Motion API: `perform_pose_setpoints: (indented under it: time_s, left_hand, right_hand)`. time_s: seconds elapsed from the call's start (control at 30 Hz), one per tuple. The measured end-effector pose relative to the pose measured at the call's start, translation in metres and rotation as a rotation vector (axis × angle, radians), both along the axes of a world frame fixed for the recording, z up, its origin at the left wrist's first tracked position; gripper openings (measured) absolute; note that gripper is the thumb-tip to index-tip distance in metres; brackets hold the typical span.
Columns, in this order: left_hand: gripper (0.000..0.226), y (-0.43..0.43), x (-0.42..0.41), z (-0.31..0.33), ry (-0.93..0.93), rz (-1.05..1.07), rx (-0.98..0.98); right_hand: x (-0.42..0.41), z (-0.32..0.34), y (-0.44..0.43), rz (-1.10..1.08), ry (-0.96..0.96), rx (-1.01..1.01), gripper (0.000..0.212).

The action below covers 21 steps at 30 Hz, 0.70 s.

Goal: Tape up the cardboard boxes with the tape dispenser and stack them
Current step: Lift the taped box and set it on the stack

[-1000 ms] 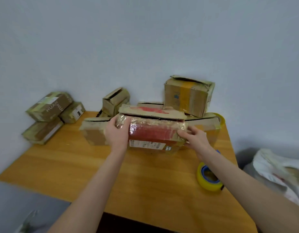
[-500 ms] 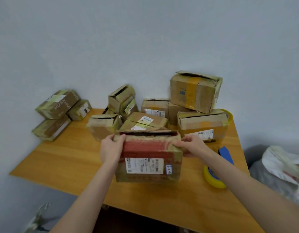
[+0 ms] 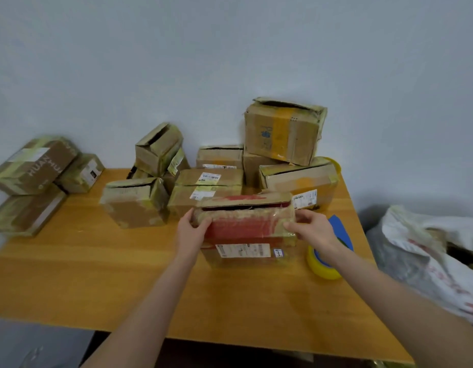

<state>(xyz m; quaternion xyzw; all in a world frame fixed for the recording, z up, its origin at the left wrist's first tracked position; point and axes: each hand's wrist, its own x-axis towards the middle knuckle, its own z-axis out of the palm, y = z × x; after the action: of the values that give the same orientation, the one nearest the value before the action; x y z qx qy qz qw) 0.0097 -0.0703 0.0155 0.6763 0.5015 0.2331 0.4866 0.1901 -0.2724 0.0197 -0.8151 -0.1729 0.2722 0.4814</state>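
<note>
Now you have the red box (image 3: pixel 243 229) standing on the table (image 3: pixel 97 274), just in front of the loose pile (image 3: pixel 134 203). A second ago you held it up among those boxes. Your left hand (image 3: pixel 191 229) curls over the left end of the near top flap, and your right hand (image 3: pixel 312 229) pinches the right end. A dark gap shows between the flaps, so the top is not yet closed. The dispenser (image 3: pixel 323 266) lies just right of the box, partly behind your right wrist. Fetching looks done: press the flaps shut, then free your right hand for the dispenser. The stack (image 3: pixel 31 166) sits far left.
</note>
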Motion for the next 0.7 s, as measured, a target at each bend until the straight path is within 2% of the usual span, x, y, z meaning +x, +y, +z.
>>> perform_pose_setpoints:
  time_s: [0.17,0.27,0.33,0.37,0.47,0.53,0.6,0.7]
  left_hand:
    - [0.087,-0.017,-0.018,-0.017,0.072,-0.097,0.119]
    - [0.089,-0.023,-0.024,-0.026,0.141,-0.157,0.247]
    - [0.086,-0.022,-0.026,-0.028,0.156,-0.193,0.319]
    - [0.082,-0.021,-0.027,-0.029,0.175,-0.226,0.374]
    - [0.058,-0.023,-0.026,-0.029,0.336,-0.356,0.565]
    - [0.051,-0.026,-0.026,-0.029,0.416,-0.409,0.591]
    - [0.054,-0.024,-0.026,-0.029,0.477,-0.447,0.595]
    - [0.071,-0.02,-0.026,-0.027,0.569,-0.503,0.66]
  right_hand:
    - [-0.008,-0.016,-0.028,0.039,-0.037,-0.047,0.049]
    - [-0.017,-0.02,-0.034,0.015,-0.102,-0.081,0.077]
    - [-0.02,-0.016,-0.033,0.05,-0.223,-0.14,0.094]
    - [-0.02,-0.015,-0.032,0.097,-0.295,-0.177,0.096]
    - [-0.016,-0.01,-0.032,0.283,-0.475,-0.352,0.077]
    - [-0.015,-0.006,-0.031,0.346,-0.5,-0.432,0.064]
    - [-0.015,-0.005,-0.029,0.39,-0.499,-0.471,0.06]
    - [-0.014,-0.005,-0.028,0.413,-0.491,-0.482,0.059]
